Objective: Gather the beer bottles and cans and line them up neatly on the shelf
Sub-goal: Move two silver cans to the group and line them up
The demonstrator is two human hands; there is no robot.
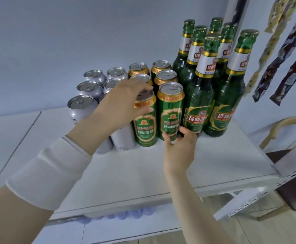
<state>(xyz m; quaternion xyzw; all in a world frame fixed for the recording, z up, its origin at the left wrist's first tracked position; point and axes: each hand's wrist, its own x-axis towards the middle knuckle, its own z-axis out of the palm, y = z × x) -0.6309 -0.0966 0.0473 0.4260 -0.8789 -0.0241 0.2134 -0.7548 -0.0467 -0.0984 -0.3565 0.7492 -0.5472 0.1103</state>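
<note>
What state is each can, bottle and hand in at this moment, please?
Left hand, gripping the upright front-left green can by its top.
Right hand, holding the upright front-right green can at its base.
Other green cans, upright, sealed.
Silver cans, upright, sealed.
Green bottles, upright, capped.

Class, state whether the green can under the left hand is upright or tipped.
Upright: the green can stands on its base on the shelf, label vertical, matching the neighbouring can; left hand grips its rim.
</note>
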